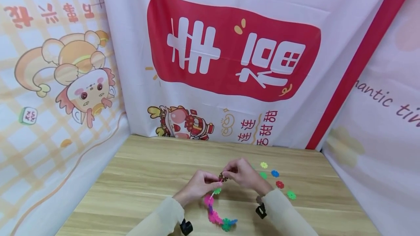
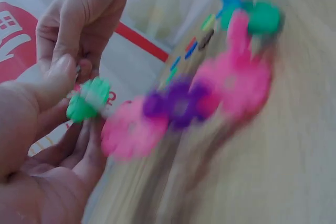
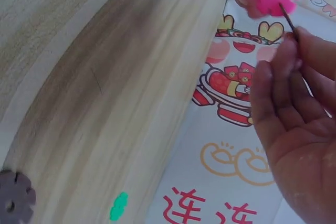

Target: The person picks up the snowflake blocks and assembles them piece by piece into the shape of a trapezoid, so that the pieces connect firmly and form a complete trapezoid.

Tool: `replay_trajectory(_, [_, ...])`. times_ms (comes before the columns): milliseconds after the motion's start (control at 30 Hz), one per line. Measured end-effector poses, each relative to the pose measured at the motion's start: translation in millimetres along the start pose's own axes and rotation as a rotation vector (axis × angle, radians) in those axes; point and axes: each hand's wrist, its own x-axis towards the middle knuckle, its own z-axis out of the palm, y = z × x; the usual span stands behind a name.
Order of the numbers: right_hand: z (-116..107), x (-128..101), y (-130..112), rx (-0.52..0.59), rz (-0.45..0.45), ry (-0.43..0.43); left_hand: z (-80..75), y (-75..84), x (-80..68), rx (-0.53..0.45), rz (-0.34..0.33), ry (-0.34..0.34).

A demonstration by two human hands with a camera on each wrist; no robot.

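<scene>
I see the snowflake-piece chain (image 1: 216, 207) running lengthwise from the hands toward the near edge of the desk (image 1: 137, 177) — green at the top, then pink, purple, pink, with green and blue at its low end. My left hand (image 1: 197, 187) pinches the chain's upper green piece. My right hand (image 1: 241, 174) has its fingers curled on a dark brown piece (image 1: 223, 176) at the chain's top. Loose snowflake pieces (image 1: 275, 173) — yellow-green, green, blue, red — lie near the right edge.
</scene>
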Motion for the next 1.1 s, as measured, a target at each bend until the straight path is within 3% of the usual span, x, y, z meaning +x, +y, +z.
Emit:
replay_trajectory(100, [0, -2, 2, 0.020, -0.006, -0.042, -4.0, -0.3, -0.5, 0.021, -0.003, -0.040])
replay_trajectory(267, [-3, -4, 2, 0.063, -0.008, -0.106, -6.0, -2.8, 5.5, -0.034, -0.021, -0.029])
replay_trajectory(433, [-12, -10, 2, -0.015, -0.001, -0.092, -3.7, -0.1, 8.3, -0.063, -0.025, -0.044])
replay_trajectory(800, [-66, -67, 34, -0.208, 0.153, -0.099, -11.6, -4.6, 3.5, -0.056, -0.066, 0.003])
replay_trajectory(1100, [-61, -104, 66, -0.219, 0.186, -0.172, -14.5, -7.7, 3.5, -0.046, -0.072, 0.002])
